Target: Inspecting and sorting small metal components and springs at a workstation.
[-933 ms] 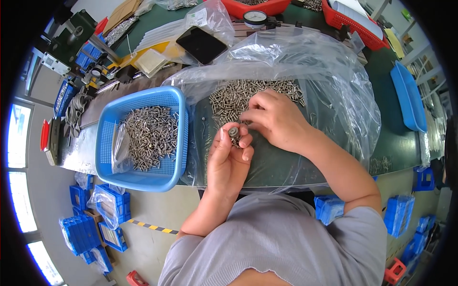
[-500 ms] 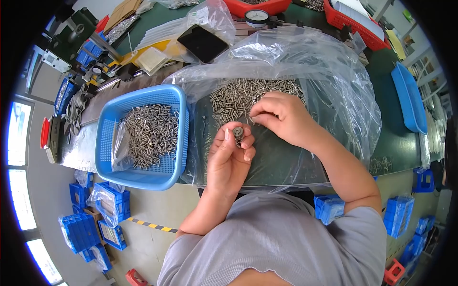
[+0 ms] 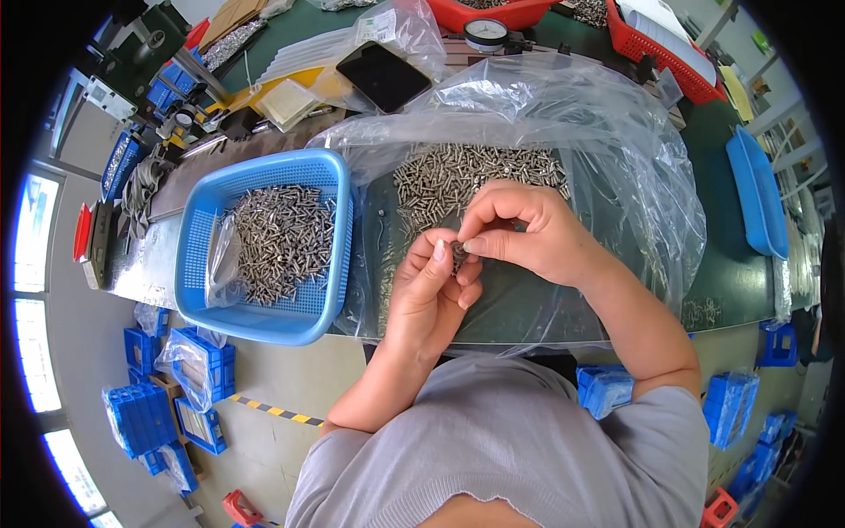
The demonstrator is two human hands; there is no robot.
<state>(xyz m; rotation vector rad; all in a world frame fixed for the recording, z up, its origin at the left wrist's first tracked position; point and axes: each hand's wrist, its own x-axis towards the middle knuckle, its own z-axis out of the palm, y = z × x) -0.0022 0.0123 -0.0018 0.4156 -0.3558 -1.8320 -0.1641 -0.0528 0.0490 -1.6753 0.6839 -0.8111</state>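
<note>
My left hand (image 3: 424, 295) is closed, thumb against fingers, around a small round metal piece (image 3: 459, 255) held above the near part of the bench. The fingers of my right hand (image 3: 539, 233) are pinched together at the top of that piece; whatever they hold is hidden. Just beyond both hands, a heap of small metal pins (image 3: 436, 180) is spread on clear plastic sheeting (image 3: 629, 176). To the left stands a blue plastic basket (image 3: 341, 255) with many similar small metal pins (image 3: 283, 242) inside.
A black phone (image 3: 384, 77) lies on plastic bags at the back, left of a round dial gauge (image 3: 485, 33). Red baskets (image 3: 629, 44) stand along the far side. A blue tray (image 3: 755, 194) sits at the right edge. Stacked blue crates (image 3: 141, 421) are on the floor at left.
My right hand has come left and down from beside the heap to the round metal piece. The left hand has stayed nearly in place, the piece now partly covered.
</note>
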